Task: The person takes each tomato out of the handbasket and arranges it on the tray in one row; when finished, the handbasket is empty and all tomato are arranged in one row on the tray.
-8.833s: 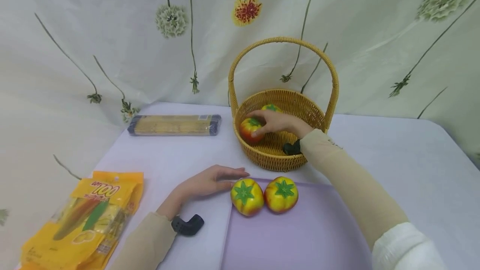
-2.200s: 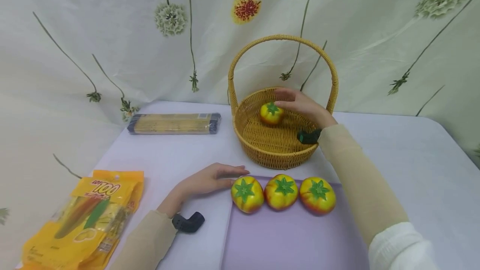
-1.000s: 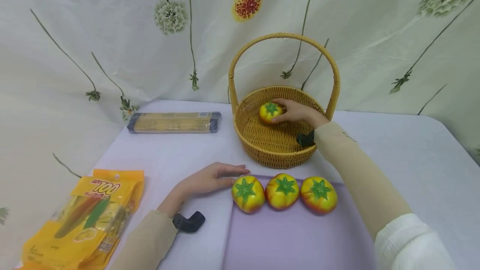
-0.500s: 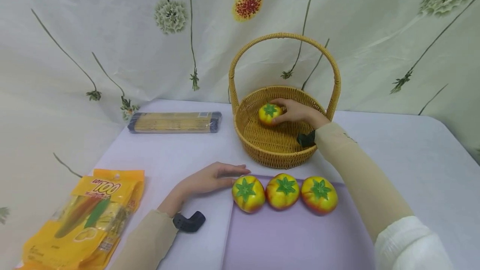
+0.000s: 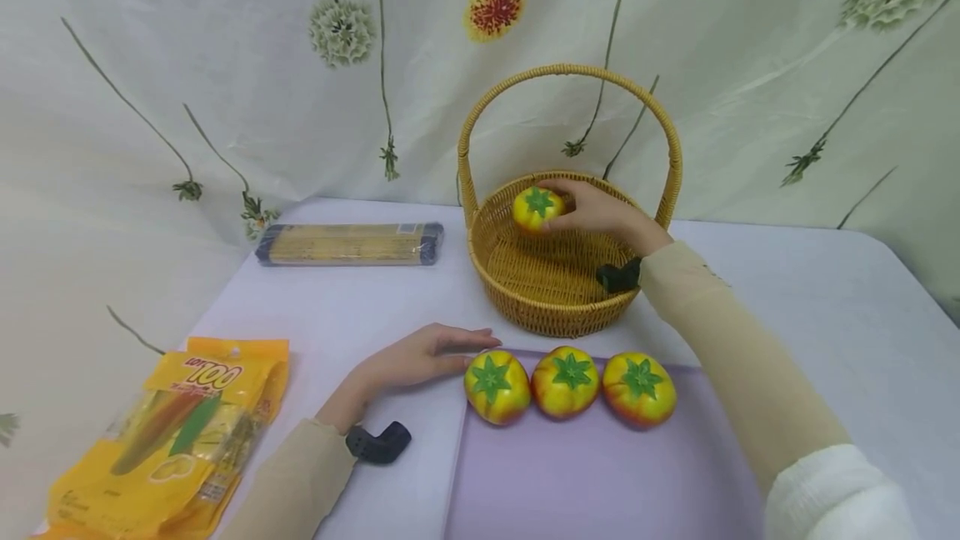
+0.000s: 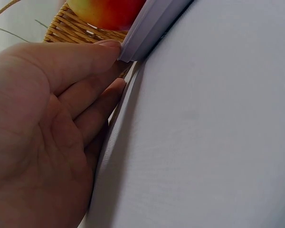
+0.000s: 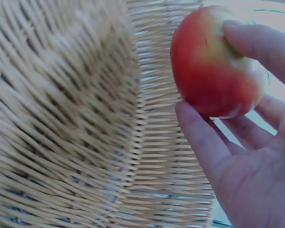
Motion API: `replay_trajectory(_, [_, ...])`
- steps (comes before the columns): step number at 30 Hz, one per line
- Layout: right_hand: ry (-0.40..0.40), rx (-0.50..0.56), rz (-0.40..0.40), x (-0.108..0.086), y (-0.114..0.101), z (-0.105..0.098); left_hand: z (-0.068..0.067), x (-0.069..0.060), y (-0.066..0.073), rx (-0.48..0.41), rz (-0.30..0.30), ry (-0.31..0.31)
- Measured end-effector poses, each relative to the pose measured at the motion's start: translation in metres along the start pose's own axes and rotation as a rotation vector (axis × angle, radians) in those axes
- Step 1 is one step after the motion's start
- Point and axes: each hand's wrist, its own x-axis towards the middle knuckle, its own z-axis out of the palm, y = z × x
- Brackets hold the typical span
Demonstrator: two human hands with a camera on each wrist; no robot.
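My right hand point(image 5: 596, 211) grips a yellow-red tomato point(image 5: 537, 209) with a green star-shaped top, thumb and fingers around its sides. They are raised inside the wicker basket point(image 5: 555, 319), above its bottom. In the right wrist view the held tomato point(image 7: 216, 64) shows its red underside, close to the woven wall. My left hand point(image 5: 420, 359) rests at the far left corner of the lilac tray point(image 5: 592, 482), its fingers loosely extended. In the left wrist view its thumb touches the tray's rim point(image 6: 141, 35). Three similar tomatoes point(image 5: 497, 387) point(image 5: 565, 382) point(image 5: 639, 391) sit in a row along the tray's far edge.
Yellow snack bags point(image 5: 161, 440) lie at the front left of the white table point(image 5: 360, 298). A plastic-wrapped bundle of thin sticks point(image 5: 348, 245) lies behind, left of the basket. The basket's tall handle point(image 5: 566, 71) arches over the right hand's area. A flowered cloth hangs behind.
A third tomato came to the tray's row, right of the other two. The right hand then took hold of the basket's last tomato and has just lifted it slightly. The left hand stayed still.
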Motion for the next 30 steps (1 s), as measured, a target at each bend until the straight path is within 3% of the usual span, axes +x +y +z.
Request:
replay_trajectory(11, [0.040, -0.030, -0.073, -0.039, -0.020, -0.009, 0.000, 0.001, -0.002, -0.006, 0.000, 0.004])
replay_trajectory(18, [0.071, -0.093, -0.079, -0.085, -0.022, -0.012, -0.001, 0.000, -0.001, -0.001, 0.000, 0.001])
replay_trajectory(30, [0.122, -0.081, -0.064, -0.163, -0.008, -0.008, -0.001, 0.000, 0.000, -0.012, -0.007, -0.001])
